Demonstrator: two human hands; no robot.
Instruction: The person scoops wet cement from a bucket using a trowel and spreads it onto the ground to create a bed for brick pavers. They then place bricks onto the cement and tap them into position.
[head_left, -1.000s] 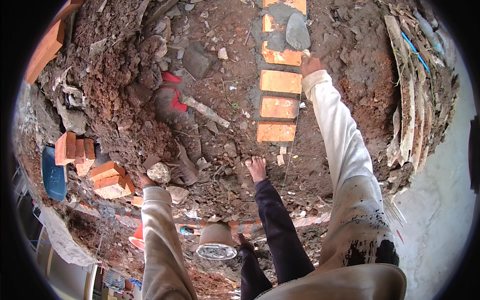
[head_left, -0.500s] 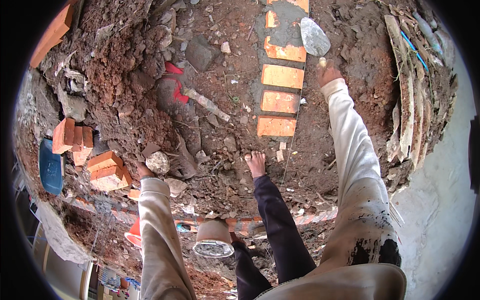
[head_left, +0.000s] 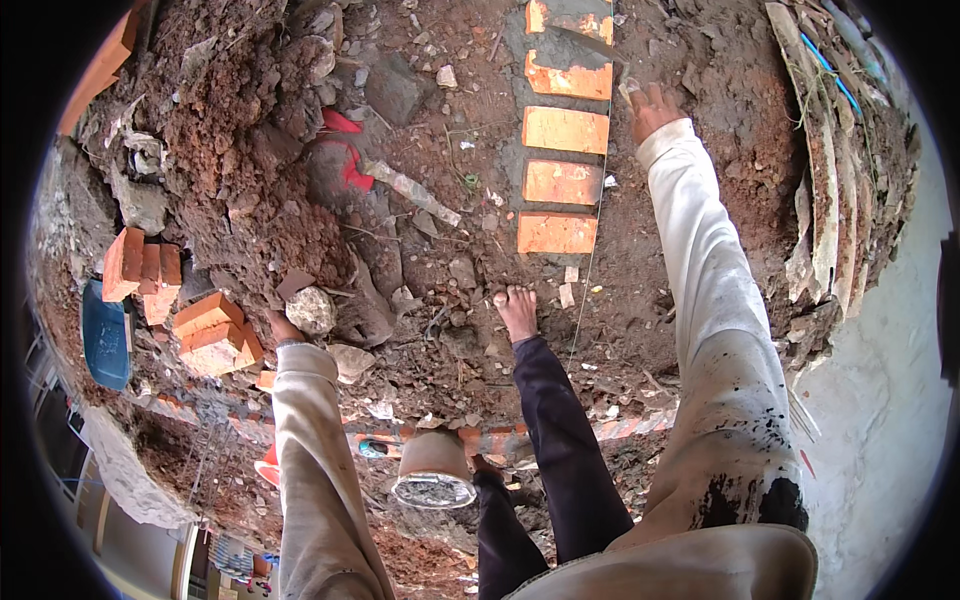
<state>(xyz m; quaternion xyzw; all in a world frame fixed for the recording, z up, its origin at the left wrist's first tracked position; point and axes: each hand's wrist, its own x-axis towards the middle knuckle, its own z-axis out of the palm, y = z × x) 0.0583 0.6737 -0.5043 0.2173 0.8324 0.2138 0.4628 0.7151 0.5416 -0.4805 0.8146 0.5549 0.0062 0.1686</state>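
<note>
In my right hand (head_left: 657, 110) is the handle of a trowel (head_left: 590, 44); its blade is turned nearly edge-on and reaches left across the taut string to the mortar (head_left: 563, 45) at the top of the brick row. Below that lie several orange bricks (head_left: 566, 130), set crosswise in a line with grey mortar between them. My left hand (head_left: 285, 328) is low at the left, between a pale round stone (head_left: 311, 311) and a small pile of bricks (head_left: 215, 335). Its fingers are mostly hidden by the sleeve and the ground.
A string line (head_left: 590, 270) runs along the row's right side. My bare foot (head_left: 516, 312) stands just below the row. Behind it is a bucket of grey mortar (head_left: 434, 488). Wooden boards (head_left: 808, 170) lie at right; a blue tray (head_left: 105, 335) and loose bricks (head_left: 144, 270) at left.
My right hand has moved slightly up with the trowel. The blade has swung from flat, right of the string, to edge-on over the mortar. The view has shifted a little.
</note>
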